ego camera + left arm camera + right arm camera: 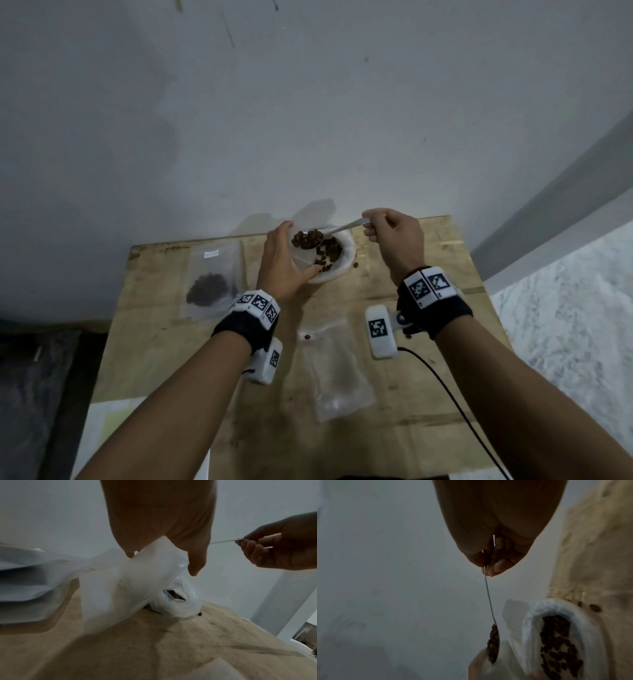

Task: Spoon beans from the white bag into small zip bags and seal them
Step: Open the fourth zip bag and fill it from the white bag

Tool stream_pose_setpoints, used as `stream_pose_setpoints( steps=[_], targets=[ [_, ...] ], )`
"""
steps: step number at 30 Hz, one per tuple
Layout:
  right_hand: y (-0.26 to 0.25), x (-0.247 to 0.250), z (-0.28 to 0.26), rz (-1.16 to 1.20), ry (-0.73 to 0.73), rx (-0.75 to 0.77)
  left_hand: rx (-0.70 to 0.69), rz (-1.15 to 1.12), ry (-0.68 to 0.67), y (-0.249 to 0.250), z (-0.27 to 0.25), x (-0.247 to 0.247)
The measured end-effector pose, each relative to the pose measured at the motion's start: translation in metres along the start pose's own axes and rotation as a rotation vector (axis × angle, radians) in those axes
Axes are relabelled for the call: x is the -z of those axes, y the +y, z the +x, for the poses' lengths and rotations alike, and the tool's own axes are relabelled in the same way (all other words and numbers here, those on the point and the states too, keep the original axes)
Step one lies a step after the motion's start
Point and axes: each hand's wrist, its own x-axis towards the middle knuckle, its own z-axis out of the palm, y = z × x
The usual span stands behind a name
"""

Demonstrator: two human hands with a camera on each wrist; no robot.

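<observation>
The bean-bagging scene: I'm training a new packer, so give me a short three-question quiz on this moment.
1. True or false: the spoon in the right hand is loaded with beans.
2. What does the left hand hold? A) the white bag B) a small clear zip bag C) nothing
3. Fill in: the zip bag already holding beans lies to the ____ of the left hand in the head view.

Key: 1 true; 2 B; 3 left. A further, nearly empty zip bag lies on the wooden table between the forearms.
</observation>
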Motion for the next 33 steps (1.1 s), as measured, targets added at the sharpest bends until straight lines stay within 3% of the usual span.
stream_pose_setpoints(
  steps=[5, 7, 12, 15, 20, 27, 33],
  targets=[
    [-0.023, -0.007, -0.009, -0.159, -0.198, 0.36, -0.009, -0.059, 0.038, 0.013, 0.003, 0.004],
    [-0.024, -0.004, -0.007, -0.16, -0.214, 0.431, 0.01, -0.071, 0.046, 0.012, 0.003, 0.008],
    [-0.008, 0.012, 0.006, -0.032, -0.009, 0.275, 0.064, -0.115, 0.085, 0.004, -0.006, 0.018],
    [0.017, 0.02, 0.007, -0.166, 0.076, 0.251, 0.102, -0.199, 0.121, -0.001, -0.01, 0.022],
    [0.069, 0.021, -0.006, -0.283, 0.015, 0.228, 0.149, -0.33, 0.148, -0.001, -0.015, 0.022],
    [0.098, 0.005, -0.023, -0.077, 0.017, -0.113, 0.158, -0.349, 0.153, -0.006, -0.016, 0.015],
    [0.104, -0.021, -0.025, 0.016, -0.144, -0.329, 0.174, -0.383, 0.126, -0.014, -0.013, 0.014]
  ],
)
